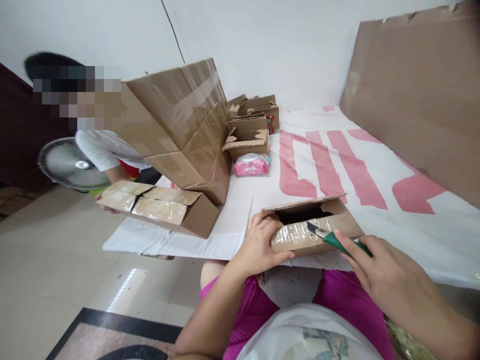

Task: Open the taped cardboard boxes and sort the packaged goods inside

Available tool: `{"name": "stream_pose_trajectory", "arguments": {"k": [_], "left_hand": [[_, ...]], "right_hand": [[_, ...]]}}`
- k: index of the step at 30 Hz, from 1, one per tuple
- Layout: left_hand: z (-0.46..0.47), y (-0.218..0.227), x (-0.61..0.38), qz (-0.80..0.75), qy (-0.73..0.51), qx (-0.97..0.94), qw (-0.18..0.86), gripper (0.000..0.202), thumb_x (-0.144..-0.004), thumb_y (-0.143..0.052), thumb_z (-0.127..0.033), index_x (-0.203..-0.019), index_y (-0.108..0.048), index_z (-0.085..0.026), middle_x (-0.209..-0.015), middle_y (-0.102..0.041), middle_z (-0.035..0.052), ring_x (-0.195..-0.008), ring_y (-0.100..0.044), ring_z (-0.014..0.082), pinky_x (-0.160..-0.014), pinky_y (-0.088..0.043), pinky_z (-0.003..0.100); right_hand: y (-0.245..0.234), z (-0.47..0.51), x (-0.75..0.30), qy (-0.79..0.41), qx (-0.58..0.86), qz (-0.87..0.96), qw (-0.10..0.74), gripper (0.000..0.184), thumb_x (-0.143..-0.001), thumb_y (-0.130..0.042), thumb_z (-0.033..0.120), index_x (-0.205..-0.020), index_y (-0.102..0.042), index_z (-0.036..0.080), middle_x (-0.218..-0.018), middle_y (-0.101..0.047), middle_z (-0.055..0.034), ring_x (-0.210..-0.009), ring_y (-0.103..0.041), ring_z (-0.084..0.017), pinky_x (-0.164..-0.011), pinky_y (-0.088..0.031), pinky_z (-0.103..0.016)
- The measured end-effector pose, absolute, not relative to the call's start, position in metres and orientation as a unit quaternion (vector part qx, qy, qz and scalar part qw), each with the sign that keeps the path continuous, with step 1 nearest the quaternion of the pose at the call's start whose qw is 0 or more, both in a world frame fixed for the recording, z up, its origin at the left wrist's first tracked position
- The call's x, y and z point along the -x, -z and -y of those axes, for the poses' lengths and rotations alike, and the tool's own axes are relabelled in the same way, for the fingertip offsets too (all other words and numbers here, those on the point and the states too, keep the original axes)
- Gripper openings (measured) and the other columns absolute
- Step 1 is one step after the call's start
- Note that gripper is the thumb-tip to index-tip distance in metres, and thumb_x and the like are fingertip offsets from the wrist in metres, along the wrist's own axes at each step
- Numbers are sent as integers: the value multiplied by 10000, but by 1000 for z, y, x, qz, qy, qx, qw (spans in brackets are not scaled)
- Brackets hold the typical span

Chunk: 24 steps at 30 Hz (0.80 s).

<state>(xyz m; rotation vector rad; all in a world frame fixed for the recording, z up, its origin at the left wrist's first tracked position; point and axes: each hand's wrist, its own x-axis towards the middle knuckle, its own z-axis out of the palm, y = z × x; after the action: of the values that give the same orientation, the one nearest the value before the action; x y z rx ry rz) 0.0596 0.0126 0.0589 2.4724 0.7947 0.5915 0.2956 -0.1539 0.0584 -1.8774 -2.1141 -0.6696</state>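
Note:
In front of me at the table's near edge lies a small cardboard box point(300, 240) with clear tape along its near face. A slit along its top stands partly open, and the inside is dark. My left hand point(260, 242) grips the box's left end, thumb along the near side and fingers over the top. Held in my right hand point(382, 270) is a green utility knife point(335, 241). Its blade points left over the taped face, close to the opening; whether it touches the cardboard I cannot tell.
A person point(101, 150) at the left holds another taped box point(161, 205) on the table corner. Stacked cartons point(187, 115) stand behind it. Beyond are open boxes point(247, 142) and a pink wipes pack point(251, 165). A large cardboard sheet point(420, 95) rises at the right.

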Motion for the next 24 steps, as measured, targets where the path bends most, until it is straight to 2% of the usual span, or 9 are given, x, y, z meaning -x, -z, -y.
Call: {"name": "stream_pose_trajectory", "arguments": {"k": [9, 14, 16, 18, 20, 22, 24], "left_hand": [[-11, -57, -58, -307, -219, -896, 237, 563, -653, -791, -533, -1063, -610, -192, -1161, -622, 129, -1220, -464, 339, -1030, -380, 498], [-8, -54, -58, -289, -235, -901, 221, 602, -671, -787, -533, -1115, -566, -192, -1168, -608, 132, -1205, -482, 331, -1021, -388, 496], [-2, -54, -59, -267, -276, -904, 186, 541, -736, -756, -472, -1159, -541, -213, -1162, -608, 121, -1174, -522, 308, -1049, -358, 514], [6, -54, -59, -235, -341, -901, 129, 358, -831, -675, -306, -1158, -539, -253, -1136, -619, 92, -1156, -556, 272, -1079, -322, 528], [15, -53, -60, -186, -393, -897, 84, 276, -867, -570, -139, -1101, -563, -284, -1047, -644, 50, -1104, -591, 226, -1071, -339, 513], [24, -49, -61, -132, -402, -903, 70, 262, -867, -521, -85, -1026, -590, -282, -932, -656, 22, -1009, -622, 192, -1021, -400, 473], [30, -41, -62, -100, -392, -912, 69, 195, -869, -530, -113, -967, -605, -264, -869, -654, 16, -940, -629, 183, -961, -450, 443]], "right_hand": [[-73, 147, -342, 230, 751, 611, 103, 437, -965, -463, 370, -1380, -518, 243, -809, -616, -33, -622, -573, -158, -455, -335, -285], [-31, 164, -408, 191, 812, 548, 63, 435, -961, -436, 409, -1257, -608, 141, -857, -676, -116, -598, -647, -189, -430, -399, -272], [-2, 173, -430, 170, 808, 561, 53, 429, -963, -426, 402, -1209, -637, 122, -807, -679, -129, -569, -655, -192, -421, -401, -264], [22, 180, -445, 172, 794, 580, 56, 395, -965, -426, 374, -1180, -649, 130, -776, -676, -123, -550, -653, -183, -433, -413, -258], [35, 181, -452, 195, 778, 594, 64, 357, -961, -440, 346, -1133, -665, 129, -737, -670, -115, -537, -644, -179, -455, -425, -265], [34, 176, -451, 221, 766, 600, 67, 334, -949, -472, 339, -1085, -680, 116, -732, -674, -124, -558, -645, -196, -482, -430, -287], [19, 166, -441, 231, 758, 603, 94, 320, -945, -481, 331, -1051, -691, 114, -798, -692, -145, -669, -671, -235, -558, -461, -321]]}}
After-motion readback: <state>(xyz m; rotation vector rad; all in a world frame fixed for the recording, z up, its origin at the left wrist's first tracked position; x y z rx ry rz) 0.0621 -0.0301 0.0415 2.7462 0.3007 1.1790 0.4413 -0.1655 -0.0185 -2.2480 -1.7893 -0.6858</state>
